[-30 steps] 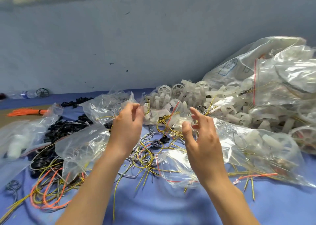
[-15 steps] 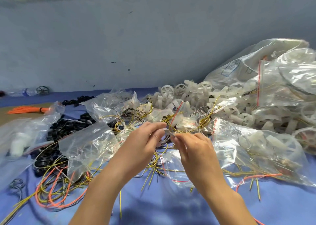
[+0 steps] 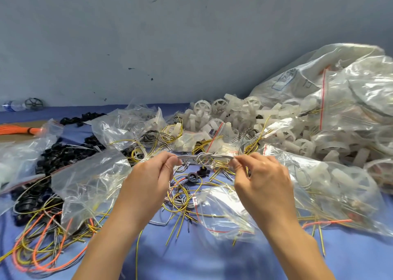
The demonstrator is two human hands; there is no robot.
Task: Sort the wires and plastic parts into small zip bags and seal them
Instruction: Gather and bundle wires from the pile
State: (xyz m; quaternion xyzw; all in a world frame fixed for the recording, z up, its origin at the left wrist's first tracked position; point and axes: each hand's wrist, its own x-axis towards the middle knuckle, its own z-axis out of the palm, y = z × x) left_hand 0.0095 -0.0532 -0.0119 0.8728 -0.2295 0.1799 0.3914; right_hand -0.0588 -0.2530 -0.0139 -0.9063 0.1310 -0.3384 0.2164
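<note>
- My left hand (image 3: 152, 178) pinches one end of a knotted bundle of thin grey wires (image 3: 204, 158).
- My right hand (image 3: 262, 180) pinches the other end.
- The bundle hangs taut above the blue table (image 3: 212, 258), among clear zip bags (image 3: 89, 186).

The wire bundle (image 3: 205, 158) stretches between the left hand (image 3: 153, 179) and the right hand (image 3: 261, 179), which pinch its ends above loose wires (image 3: 180, 199) on the table (image 3: 212, 258). Left of the hands a zip bag (image 3: 89, 184) lies partly over a heap of ring parts (image 3: 61, 154), with coiled wires (image 3: 38, 247) before it. Behind the hands sits a pile of wheel parts (image 3: 223, 113), and stacked bags (image 3: 340, 88) lie right of it, against the wall (image 3: 148, 45).
</note>
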